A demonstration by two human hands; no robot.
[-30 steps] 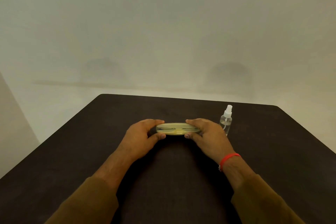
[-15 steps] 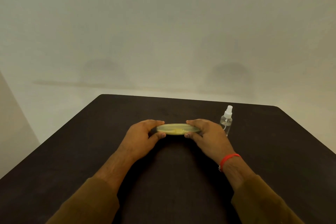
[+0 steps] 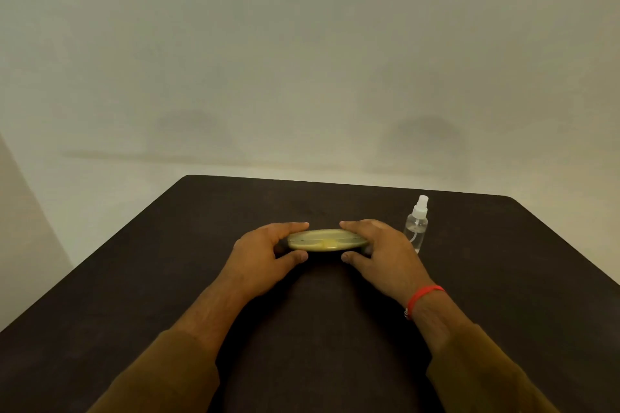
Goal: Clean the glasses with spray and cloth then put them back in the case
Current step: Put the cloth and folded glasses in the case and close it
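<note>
A pale yellow-green glasses case [image 3: 324,240] lies closed on the dark table [image 3: 335,329], its seam facing me. My left hand [image 3: 265,255] grips its left end, fingers over the top and thumb at the front. My right hand [image 3: 379,253] holds the right end the same way. A small clear spray bottle [image 3: 417,226] with a white nozzle stands upright just right of my right hand. The glasses and the cloth are not visible.
The table's far edge [image 3: 335,182] lies a short way beyond the case, with a pale wall behind it. A red band [image 3: 423,297] circles my right wrist. Brown sleeves cover both forearms.
</note>
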